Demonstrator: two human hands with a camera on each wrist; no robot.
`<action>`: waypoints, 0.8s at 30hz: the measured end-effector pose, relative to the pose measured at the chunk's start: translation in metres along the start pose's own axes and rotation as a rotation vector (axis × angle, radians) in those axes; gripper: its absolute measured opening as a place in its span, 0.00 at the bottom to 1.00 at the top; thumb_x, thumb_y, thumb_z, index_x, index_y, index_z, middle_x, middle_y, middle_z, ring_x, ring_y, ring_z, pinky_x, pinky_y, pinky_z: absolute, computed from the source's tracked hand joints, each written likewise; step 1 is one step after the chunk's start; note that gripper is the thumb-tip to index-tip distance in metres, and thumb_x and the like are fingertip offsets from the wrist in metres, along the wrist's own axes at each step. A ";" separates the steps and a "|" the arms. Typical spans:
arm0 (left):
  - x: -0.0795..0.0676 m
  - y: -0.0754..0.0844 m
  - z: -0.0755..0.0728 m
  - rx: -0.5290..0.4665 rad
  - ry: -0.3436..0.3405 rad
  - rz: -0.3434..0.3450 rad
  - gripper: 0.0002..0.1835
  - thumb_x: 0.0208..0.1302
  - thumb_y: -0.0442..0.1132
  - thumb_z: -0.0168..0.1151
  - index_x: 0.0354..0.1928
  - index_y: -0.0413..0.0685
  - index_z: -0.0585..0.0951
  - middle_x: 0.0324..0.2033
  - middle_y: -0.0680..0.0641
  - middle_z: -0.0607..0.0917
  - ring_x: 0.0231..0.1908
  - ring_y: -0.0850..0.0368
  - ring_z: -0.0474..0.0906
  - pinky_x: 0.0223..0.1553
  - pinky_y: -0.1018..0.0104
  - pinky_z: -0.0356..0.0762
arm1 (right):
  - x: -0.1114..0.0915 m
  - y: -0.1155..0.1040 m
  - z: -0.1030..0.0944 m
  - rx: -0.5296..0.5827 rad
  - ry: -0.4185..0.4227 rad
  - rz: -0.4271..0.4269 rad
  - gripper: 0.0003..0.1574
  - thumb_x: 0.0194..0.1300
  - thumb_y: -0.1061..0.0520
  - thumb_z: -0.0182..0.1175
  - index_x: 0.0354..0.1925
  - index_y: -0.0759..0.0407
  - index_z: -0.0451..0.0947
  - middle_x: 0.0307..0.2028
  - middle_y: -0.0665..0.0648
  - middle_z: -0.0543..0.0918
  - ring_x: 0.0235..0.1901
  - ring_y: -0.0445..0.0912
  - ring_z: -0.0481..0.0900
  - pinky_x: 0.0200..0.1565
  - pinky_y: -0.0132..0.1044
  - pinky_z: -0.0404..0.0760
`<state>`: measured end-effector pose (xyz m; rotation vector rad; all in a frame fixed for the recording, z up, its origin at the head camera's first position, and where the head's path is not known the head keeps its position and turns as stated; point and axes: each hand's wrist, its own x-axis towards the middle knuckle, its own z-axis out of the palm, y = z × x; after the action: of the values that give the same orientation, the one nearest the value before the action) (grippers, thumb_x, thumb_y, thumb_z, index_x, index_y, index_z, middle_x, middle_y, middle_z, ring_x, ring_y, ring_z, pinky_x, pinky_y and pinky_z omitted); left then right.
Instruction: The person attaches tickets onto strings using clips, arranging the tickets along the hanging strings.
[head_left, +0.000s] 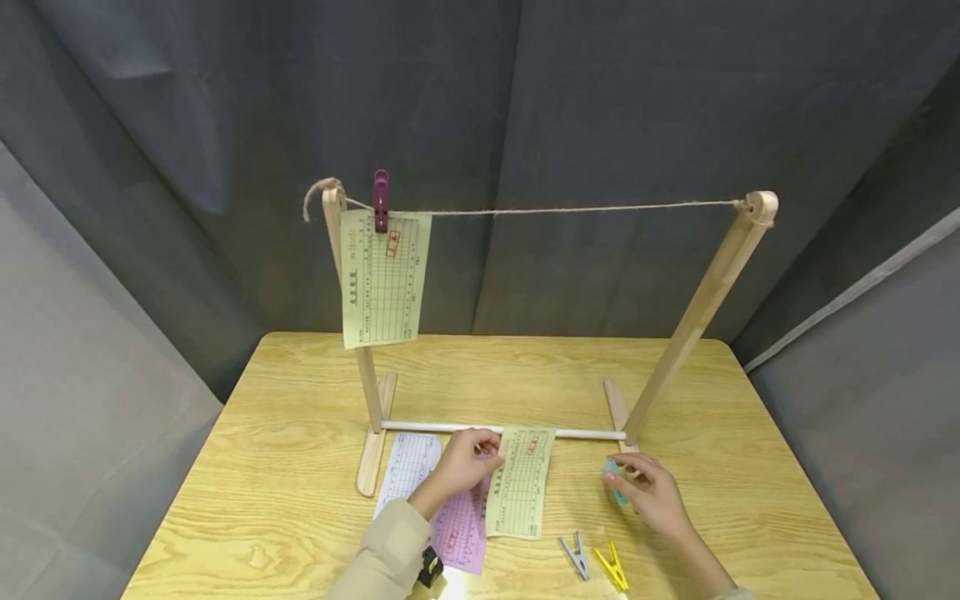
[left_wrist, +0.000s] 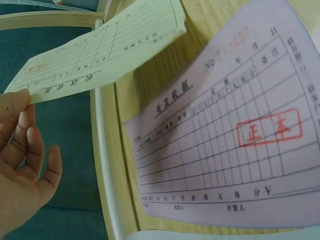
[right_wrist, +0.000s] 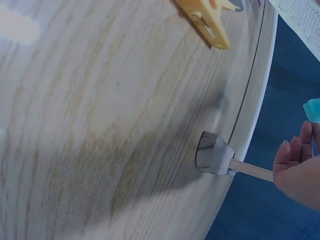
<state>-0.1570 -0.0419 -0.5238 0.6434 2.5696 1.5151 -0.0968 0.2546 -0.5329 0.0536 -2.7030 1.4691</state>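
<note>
My left hand pinches a yellow-green receipt slip by its edge and holds it up off the table; the left wrist view shows thumb and fingers at one corner of it. Under that hand lies a pink receipt slip with a red stamp, partly over a white slip. To the right, my right hand holds a teal clothespin between thumb and fingers, above the table. A grey clothespin and a yellow clothespin lie between the hands, near the front.
A wooden frame stands on the table, with a left post, a right post and a white bottom bar. Twine runs between the post tops. A maroon clothespin holds another yellow-green slip on the twine's left end.
</note>
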 end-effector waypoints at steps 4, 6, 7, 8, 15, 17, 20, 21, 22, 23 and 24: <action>-0.002 0.002 -0.003 0.012 0.004 0.024 0.03 0.52 0.31 0.65 0.29 0.44 0.80 0.24 0.56 0.78 0.28 0.64 0.72 0.35 0.69 0.71 | -0.001 -0.002 -0.002 0.030 -0.010 0.016 0.20 0.59 0.54 0.61 0.47 0.64 0.75 0.45 0.58 0.74 0.41 0.48 0.66 0.38 0.31 0.72; -0.003 0.005 -0.004 0.010 0.005 0.027 0.03 0.52 0.31 0.65 0.29 0.44 0.80 0.24 0.56 0.78 0.29 0.64 0.72 0.35 0.69 0.71 | -0.001 -0.003 -0.002 0.047 -0.006 0.024 0.20 0.59 0.55 0.61 0.47 0.64 0.75 0.43 0.58 0.74 0.40 0.48 0.66 0.36 0.31 0.73; -0.004 0.006 -0.005 0.007 0.006 0.028 0.03 0.52 0.31 0.65 0.29 0.44 0.80 0.24 0.56 0.78 0.29 0.64 0.72 0.36 0.69 0.71 | -0.001 -0.003 -0.002 0.052 -0.005 0.027 0.20 0.59 0.55 0.61 0.47 0.65 0.75 0.42 0.58 0.73 0.39 0.48 0.66 0.36 0.31 0.73; -0.004 0.007 -0.006 0.004 0.005 0.027 0.03 0.52 0.31 0.65 0.29 0.44 0.80 0.24 0.56 0.78 0.29 0.64 0.71 0.36 0.69 0.71 | -0.001 -0.004 -0.003 0.053 0.000 0.027 0.20 0.59 0.55 0.61 0.47 0.65 0.75 0.41 0.58 0.73 0.39 0.47 0.66 0.35 0.31 0.73; -0.006 0.018 -0.012 -0.009 0.009 0.035 0.03 0.51 0.31 0.65 0.30 0.43 0.81 0.26 0.54 0.79 0.31 0.63 0.73 0.36 0.69 0.72 | -0.002 -0.011 -0.004 0.069 0.042 -0.005 0.20 0.57 0.58 0.63 0.47 0.67 0.76 0.40 0.58 0.76 0.38 0.42 0.69 0.36 0.29 0.73; -0.007 0.020 -0.013 -0.014 0.014 0.039 0.03 0.51 0.31 0.65 0.30 0.42 0.81 0.26 0.53 0.80 0.31 0.62 0.73 0.36 0.69 0.72 | -0.003 -0.014 -0.005 0.078 0.046 -0.008 0.20 0.57 0.59 0.63 0.47 0.67 0.76 0.40 0.59 0.77 0.38 0.41 0.69 0.36 0.29 0.72; -0.007 0.022 -0.014 -0.020 0.022 0.060 0.04 0.51 0.30 0.65 0.30 0.41 0.81 0.27 0.52 0.80 0.32 0.61 0.74 0.37 0.69 0.73 | -0.003 -0.017 -0.007 0.080 0.038 -0.006 0.21 0.58 0.59 0.62 0.48 0.68 0.75 0.42 0.60 0.76 0.38 0.40 0.69 0.37 0.29 0.73; -0.006 0.022 -0.015 -0.019 0.027 0.070 0.04 0.51 0.30 0.65 0.30 0.41 0.81 0.27 0.52 0.80 0.32 0.60 0.74 0.37 0.68 0.73 | -0.003 -0.019 -0.008 0.085 0.034 -0.003 0.21 0.58 0.59 0.62 0.49 0.68 0.74 0.42 0.60 0.76 0.38 0.40 0.69 0.36 0.29 0.73; -0.007 0.023 -0.016 -0.020 0.029 0.076 0.04 0.51 0.30 0.66 0.30 0.41 0.81 0.27 0.52 0.81 0.32 0.60 0.74 0.37 0.68 0.74 | -0.003 -0.020 -0.008 0.089 0.032 -0.001 0.22 0.58 0.59 0.62 0.49 0.68 0.74 0.43 0.60 0.76 0.38 0.40 0.69 0.36 0.29 0.73; -0.007 0.024 -0.017 -0.020 0.031 0.084 0.04 0.51 0.30 0.66 0.30 0.41 0.81 0.27 0.51 0.81 0.32 0.60 0.75 0.37 0.67 0.74 | -0.003 -0.021 -0.009 0.093 0.030 -0.001 0.22 0.58 0.59 0.62 0.50 0.68 0.74 0.43 0.61 0.75 0.38 0.40 0.69 0.36 0.29 0.73; -0.007 0.025 -0.018 -0.017 0.030 0.089 0.04 0.51 0.31 0.66 0.30 0.41 0.82 0.28 0.51 0.81 0.32 0.60 0.75 0.37 0.67 0.74 | -0.003 -0.022 -0.009 0.096 0.029 -0.001 0.22 0.58 0.59 0.62 0.50 0.69 0.74 0.43 0.61 0.75 0.38 0.40 0.69 0.36 0.29 0.73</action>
<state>-0.1483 -0.0486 -0.4947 0.7485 2.5795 1.5835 -0.0920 0.2502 -0.5092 0.0384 -2.6080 1.5859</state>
